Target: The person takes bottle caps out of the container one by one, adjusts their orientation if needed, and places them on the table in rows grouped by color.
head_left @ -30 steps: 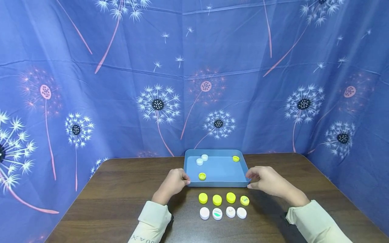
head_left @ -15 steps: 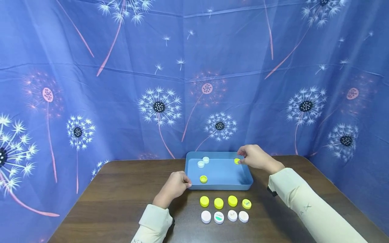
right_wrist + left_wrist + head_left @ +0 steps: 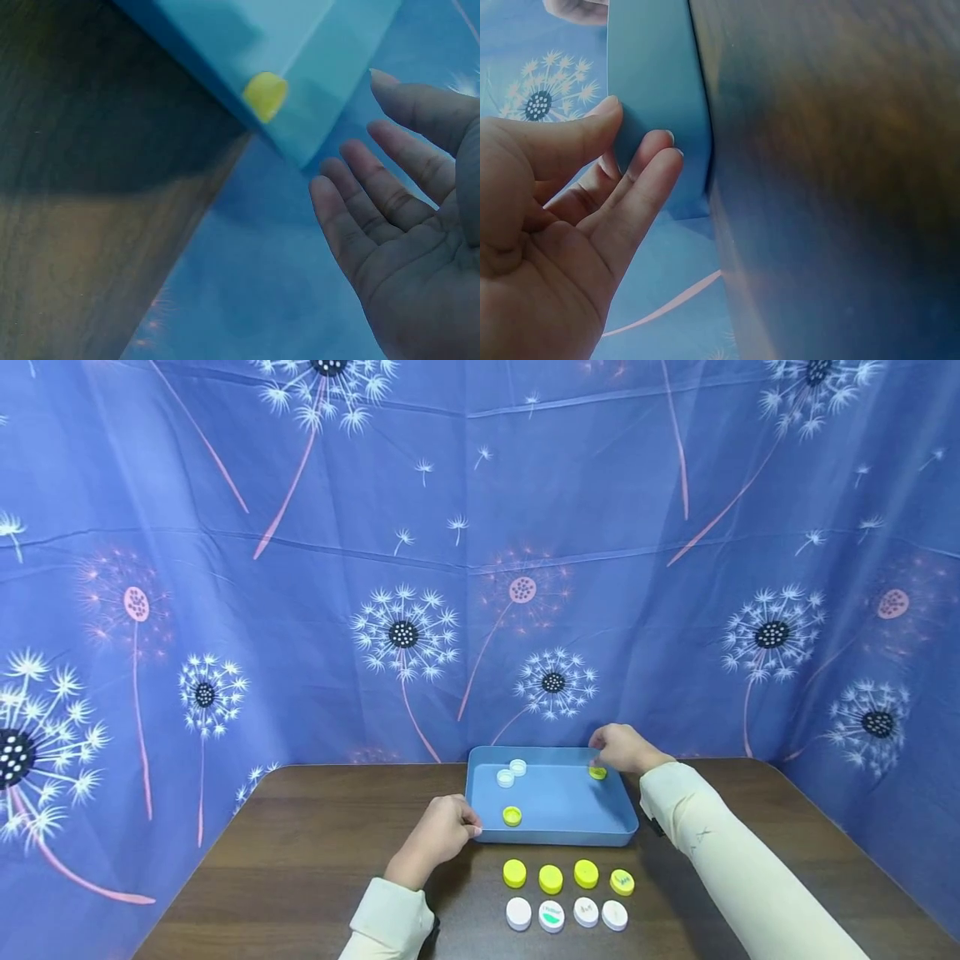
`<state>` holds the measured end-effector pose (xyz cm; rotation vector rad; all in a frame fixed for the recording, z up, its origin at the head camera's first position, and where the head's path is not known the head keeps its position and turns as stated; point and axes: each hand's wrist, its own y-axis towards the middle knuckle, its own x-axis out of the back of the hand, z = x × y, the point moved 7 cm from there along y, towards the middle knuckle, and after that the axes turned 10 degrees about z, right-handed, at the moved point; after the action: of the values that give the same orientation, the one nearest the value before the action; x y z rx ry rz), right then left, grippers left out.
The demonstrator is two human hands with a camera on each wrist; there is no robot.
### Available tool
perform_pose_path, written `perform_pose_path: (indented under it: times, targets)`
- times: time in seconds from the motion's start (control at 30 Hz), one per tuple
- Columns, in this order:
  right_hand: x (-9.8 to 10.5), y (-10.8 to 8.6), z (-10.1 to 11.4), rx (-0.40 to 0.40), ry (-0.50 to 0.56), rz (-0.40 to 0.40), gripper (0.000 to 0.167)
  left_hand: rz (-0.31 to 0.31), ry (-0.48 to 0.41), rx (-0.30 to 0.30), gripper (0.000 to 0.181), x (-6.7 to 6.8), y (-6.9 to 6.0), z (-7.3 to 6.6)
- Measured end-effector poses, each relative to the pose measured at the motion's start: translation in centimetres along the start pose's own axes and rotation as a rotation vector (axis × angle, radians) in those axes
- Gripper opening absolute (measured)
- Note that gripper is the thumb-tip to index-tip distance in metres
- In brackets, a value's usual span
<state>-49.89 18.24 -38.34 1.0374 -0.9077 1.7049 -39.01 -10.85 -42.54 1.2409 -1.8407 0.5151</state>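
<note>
A blue tray [image 3: 558, 837] lies at the back of the table with white and yellow bottle caps in it. My left hand [image 3: 437, 835] pinches its near-left corner; in the left wrist view the thumb and fingers [image 3: 651, 161] are on either side of the tray wall. My right hand [image 3: 626, 748] is over the tray's far-right part, by a yellow cap [image 3: 597, 772]. In the right wrist view that hand [image 3: 409, 202] has its fingers spread, apart from the yellow cap [image 3: 265, 96]. Two white caps [image 3: 506, 778] and another yellow cap [image 3: 512, 816] lie in the tray's left half.
In front of the tray, a row of several yellow caps [image 3: 551, 879] lies on the brown table [image 3: 315, 852]. Nearer still is a row of several white caps [image 3: 518, 913]. A blue dandelion-print curtain [image 3: 480, 527] hangs behind the table.
My right hand has moved from the tray's near-right corner to the yellow cap at the far right. My left hand stays at the near-left corner. The head view has shifted slightly.
</note>
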Motion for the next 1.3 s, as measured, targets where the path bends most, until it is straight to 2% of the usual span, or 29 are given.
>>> perform_pose_path:
  times: [0.17, 0.43, 0.53, 0.63, 0.83, 0.93, 1.07, 1.3]
  targets:
    - [-1.1, 0.6, -0.5, -0.022, -0.051, 0.03, 0.037, -0.012, 0.017, -0.01, 0.01, 0.0, 0.0, -0.1]
    - [-2.5, 1.0, -0.5, -0.009, -0.174, 0.057, 0.034, -0.009, 0.027, -0.011, 0.011, -0.1, -0.1, -0.2]
    - [-2.8, 1.1, -0.4, -0.008, -0.23, 0.054, 0.025, 0.0, 0.023, -0.009, 0.011, -0.1, -0.1, -0.2]
    - [-3.0, 1.2, -0.5, -0.012, -0.274, 0.043, 0.01, 0.005, 0.017, 0.002, 0.011, -0.2, -0.1, -0.3]
    - [-3.5, 1.5, -0.6, -0.024, -0.335, 0.047, 0.025, -0.006, 0.023, -0.006, 0.012, 0.0, -0.1, -0.4]
    - [-3.7, 1.5, -0.7, -0.027, -0.365, 0.05, 0.026, -0.01, 0.025, -0.015, 0.012, 0.0, 0.0, -0.4]
    - [-3.6, 1.5, -0.3, 0.007, -0.404, 0.024, 0.028, -0.013, 0.024, -0.013, 0.011, 0.1, 0.0, -0.4]
    - [-3.6, 1.3, -0.3, 0.004, -0.394, 0.023, 0.03, -0.015, 0.028, -0.011, 0.012, 0.1, -0.1, -0.3]
